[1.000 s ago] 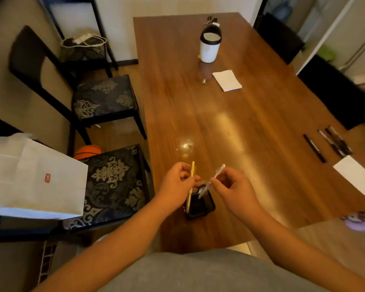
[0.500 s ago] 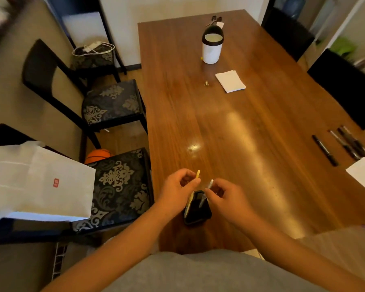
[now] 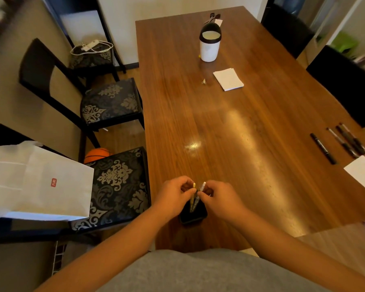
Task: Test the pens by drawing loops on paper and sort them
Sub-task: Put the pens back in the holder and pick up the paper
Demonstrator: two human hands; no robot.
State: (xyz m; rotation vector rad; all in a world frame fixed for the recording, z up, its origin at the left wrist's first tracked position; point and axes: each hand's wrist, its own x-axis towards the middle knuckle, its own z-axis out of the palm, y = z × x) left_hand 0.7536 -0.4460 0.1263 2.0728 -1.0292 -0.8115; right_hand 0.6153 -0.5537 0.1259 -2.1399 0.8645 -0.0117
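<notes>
A small black pen holder [image 3: 193, 216] stands at the near edge of the wooden table [image 3: 240, 127]. My left hand [image 3: 174, 196] pinches a yellow pen [image 3: 192, 198] whose lower end is inside the holder. My right hand [image 3: 219, 198] pinches a white pen [image 3: 199, 194] right beside it, its tip also down in the holder. Several dark pens [image 3: 343, 142] lie in a row at the right side of the table, next to a white sheet of paper [image 3: 362, 172].
A white cup with a black rim [image 3: 209, 46] and a white notepad [image 3: 228, 79] sit at the far end, with scissors [image 3: 212, 17] behind. Black chairs [image 3: 112, 104] line the left side; one holds a white paper bag [image 3: 36, 182]. More dark chairs stand at the right.
Both hands have lowered their pens, the yellow and the white one, further into the black holder and come closer together. The camera has shifted a little.
</notes>
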